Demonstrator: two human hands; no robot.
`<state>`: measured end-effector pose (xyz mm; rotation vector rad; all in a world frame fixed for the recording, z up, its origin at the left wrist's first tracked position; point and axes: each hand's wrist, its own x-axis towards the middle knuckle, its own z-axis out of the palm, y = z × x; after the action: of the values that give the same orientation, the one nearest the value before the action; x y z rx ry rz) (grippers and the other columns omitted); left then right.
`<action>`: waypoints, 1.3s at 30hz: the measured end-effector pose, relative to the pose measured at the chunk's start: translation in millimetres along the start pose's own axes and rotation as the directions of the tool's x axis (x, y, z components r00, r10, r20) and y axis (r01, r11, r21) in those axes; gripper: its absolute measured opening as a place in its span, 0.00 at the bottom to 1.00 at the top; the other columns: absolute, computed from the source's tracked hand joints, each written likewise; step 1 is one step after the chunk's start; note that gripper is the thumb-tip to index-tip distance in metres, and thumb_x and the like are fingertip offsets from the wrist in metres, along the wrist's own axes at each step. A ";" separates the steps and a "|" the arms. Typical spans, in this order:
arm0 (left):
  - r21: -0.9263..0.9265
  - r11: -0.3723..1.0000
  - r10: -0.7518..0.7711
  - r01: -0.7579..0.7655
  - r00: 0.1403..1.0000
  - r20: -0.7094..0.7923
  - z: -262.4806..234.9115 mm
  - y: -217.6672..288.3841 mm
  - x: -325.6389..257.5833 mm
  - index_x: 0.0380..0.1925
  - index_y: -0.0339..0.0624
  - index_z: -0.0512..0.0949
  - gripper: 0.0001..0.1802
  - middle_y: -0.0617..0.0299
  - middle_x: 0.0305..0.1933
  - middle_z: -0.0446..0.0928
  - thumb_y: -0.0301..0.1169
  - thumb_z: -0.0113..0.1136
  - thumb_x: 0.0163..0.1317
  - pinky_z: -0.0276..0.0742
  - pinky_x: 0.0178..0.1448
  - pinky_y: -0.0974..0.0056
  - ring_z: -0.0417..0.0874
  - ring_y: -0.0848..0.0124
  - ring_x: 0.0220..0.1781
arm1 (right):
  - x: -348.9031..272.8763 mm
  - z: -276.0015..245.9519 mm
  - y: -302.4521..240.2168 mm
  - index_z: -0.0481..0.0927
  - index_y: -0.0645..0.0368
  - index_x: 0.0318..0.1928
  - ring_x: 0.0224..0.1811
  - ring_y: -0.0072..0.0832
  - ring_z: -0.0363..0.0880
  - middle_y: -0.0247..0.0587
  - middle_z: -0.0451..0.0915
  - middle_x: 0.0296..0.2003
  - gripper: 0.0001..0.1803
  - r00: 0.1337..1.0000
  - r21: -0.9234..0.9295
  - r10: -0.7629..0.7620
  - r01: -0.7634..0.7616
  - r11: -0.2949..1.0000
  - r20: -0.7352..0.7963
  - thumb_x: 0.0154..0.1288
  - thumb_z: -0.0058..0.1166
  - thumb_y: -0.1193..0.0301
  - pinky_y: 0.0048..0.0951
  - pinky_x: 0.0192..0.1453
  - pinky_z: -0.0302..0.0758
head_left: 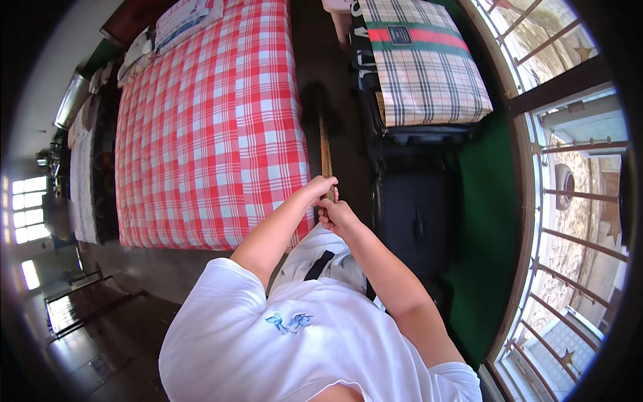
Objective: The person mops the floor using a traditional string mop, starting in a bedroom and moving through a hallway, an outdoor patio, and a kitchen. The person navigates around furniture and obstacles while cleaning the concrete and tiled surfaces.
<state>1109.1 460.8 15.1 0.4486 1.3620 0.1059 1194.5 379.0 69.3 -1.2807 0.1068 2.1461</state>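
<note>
Gripping 1 pole (326, 157): L hand (323, 187), R hand (340, 216) curled round; bed (214, 127) (red-check), blk suitcase (405, 214) flank it.

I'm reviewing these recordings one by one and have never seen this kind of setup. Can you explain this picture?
There is no machine here: a person works with two bare hands. A fisheye camera worn on the head looks down, so straight edges bend toward the rim. The left hand and right hand both hold a long brownish pole, the left farther along it. Its far end is too dark to make out. To the left is a bed with a red-and-white checked cover; to the right, a beige plaid item lies on something black, with a barred window beyond.
</note>
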 end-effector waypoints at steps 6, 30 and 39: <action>0.106 0.994 -0.009 0.010 1.000 -0.007 -35.7 81.6 22.3 0.23 0.33 0.70 0.11 0.57 0.20 0.72 0.31 0.48 0.57 0.74 0.27 0.63 0.75 0.66 0.21 | 50.8 41.9 -60.1 0.64 0.58 0.28 0.14 0.21 0.62 0.34 0.65 0.19 0.08 0.998 0.066 0.032 -0.035 0.997 0.055 0.60 0.47 0.71 0.21 0.14 0.53; -0.542 0.841 0.082 0.001 0.988 0.129 -106.5 374.7 153.7 0.25 0.40 0.67 0.13 0.61 0.20 0.70 0.38 0.54 0.59 0.76 0.27 0.66 0.75 0.68 0.22 | 201.8 168.7 -336.9 0.68 0.59 0.29 0.13 0.23 0.66 0.34 0.67 0.18 0.06 0.983 -0.172 -0.054 0.023 0.985 -0.177 0.57 0.51 0.72 0.23 0.11 0.58; -0.452 0.888 0.136 -0.080 0.986 0.093 -150.9 466.4 243.7 0.27 0.42 0.65 0.15 0.62 0.18 0.67 0.42 0.50 0.61 0.69 0.22 0.66 0.69 0.71 0.17 | 254.9 217.7 -425.4 0.64 0.73 0.35 0.15 0.32 0.75 0.46 0.73 0.19 0.16 0.946 -0.881 -0.279 -0.015 0.473 -0.166 0.52 0.55 0.74 0.31 0.14 0.74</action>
<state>1102.8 1003.4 -57.1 0.1372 1.1449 0.4690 1178.5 920.3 77.2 -2.0729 -1.1115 1.8412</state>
